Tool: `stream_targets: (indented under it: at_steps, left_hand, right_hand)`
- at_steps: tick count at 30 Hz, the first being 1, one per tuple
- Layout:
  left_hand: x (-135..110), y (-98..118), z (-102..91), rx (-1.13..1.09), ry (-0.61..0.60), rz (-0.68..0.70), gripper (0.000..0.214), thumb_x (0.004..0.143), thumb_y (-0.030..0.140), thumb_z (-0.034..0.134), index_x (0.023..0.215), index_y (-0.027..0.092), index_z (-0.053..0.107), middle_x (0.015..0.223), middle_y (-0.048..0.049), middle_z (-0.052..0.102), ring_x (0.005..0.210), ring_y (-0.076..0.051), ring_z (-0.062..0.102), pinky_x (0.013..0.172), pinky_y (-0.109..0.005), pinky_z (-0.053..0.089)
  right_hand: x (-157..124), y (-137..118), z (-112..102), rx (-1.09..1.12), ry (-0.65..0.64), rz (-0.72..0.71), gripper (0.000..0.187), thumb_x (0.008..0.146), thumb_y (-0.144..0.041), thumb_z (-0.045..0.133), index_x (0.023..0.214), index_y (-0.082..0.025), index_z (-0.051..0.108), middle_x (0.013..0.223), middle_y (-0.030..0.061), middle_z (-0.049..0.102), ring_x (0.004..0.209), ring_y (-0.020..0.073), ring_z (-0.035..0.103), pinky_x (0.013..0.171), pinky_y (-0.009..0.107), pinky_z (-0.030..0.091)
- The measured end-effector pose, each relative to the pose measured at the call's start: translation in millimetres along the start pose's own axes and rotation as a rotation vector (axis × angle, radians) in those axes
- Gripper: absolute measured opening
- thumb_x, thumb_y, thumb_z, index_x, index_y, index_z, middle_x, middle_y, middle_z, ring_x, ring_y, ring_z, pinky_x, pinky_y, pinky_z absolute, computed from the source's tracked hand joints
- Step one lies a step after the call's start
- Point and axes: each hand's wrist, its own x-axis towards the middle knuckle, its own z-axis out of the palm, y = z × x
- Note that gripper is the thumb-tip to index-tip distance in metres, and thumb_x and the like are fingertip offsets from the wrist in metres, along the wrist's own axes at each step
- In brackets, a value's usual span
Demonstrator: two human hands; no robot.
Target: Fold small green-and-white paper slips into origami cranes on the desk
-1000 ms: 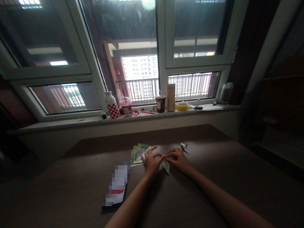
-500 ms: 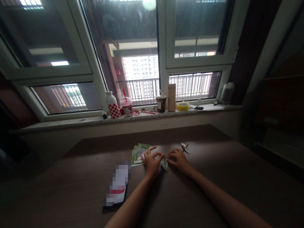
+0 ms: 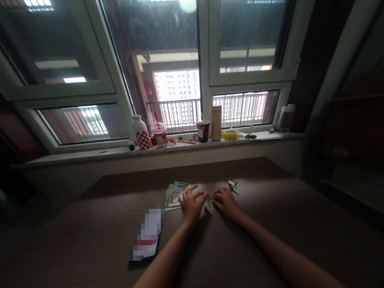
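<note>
Both of my hands meet over a small folded piece of green-and-white paper (image 3: pixel 209 206) on the dark wooden table (image 3: pixel 270 240). My left hand (image 3: pixel 191 203) pinches its left side, fingers curled. My right hand (image 3: pixel 227 203) pinches its right side, fingers bent in. A stack of green printed paper sheets (image 3: pixel 174 193) lies just left of my left hand. A finished folded paper figure (image 3: pixel 233 186) stands beyond my right hand.
A phone (image 3: pixel 147 238) lies on the table to the left of my forearm. On the window sill (image 3: pixel 90 154) stand a checkered bottle (image 3: pixel 141 133), a pink drink cup (image 3: pixel 159 134), a dark cup (image 3: pixel 203 131), a tall tumbler (image 3: pixel 216 123), a yellow tape roll (image 3: pixel 230 134) and scissors (image 3: pixel 250 136).
My hands have drawn slightly closer together on the folded paper, which now shows less below my fingers. Everything else stayed put.
</note>
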Motion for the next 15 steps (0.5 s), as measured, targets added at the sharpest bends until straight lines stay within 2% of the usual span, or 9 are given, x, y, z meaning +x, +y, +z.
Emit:
stream_targets:
  at_steps: [8, 15]
  left_hand:
    - [2.6, 0.1, -0.9, 0.036, -0.027, -0.019, 0.010, 0.083, 0.036, 0.068, 0.083, 0.033, 0.077, 0.129, -0.0013, 0.062, 0.130, -0.029, 0.043, 0.115, -0.064, 0.010]
    - [1.1, 3.8, -3.4, 0.043, -0.088, -0.048, 0.016, 0.078, 0.021, 0.071, 0.083, 0.035, 0.078, 0.131, -0.0001, 0.061, 0.133, -0.028, 0.039, 0.116, -0.063, 0.008]
  right_hand:
    - [0.8, 2.1, -0.3, -0.041, 0.045, 0.117, 0.011, 0.088, -0.027, 0.061, 0.087, -0.022, 0.071, 0.105, 0.0076, 0.067, 0.111, 0.0269, 0.050, 0.102, 0.043, 0.034]
    - [2.2, 5.6, 1.1, -0.074, 0.045, 0.134, 0.012, 0.089, -0.026, 0.059, 0.087, -0.021, 0.070, 0.104, 0.0077, 0.066, 0.109, 0.0272, 0.050, 0.103, 0.042, 0.033]
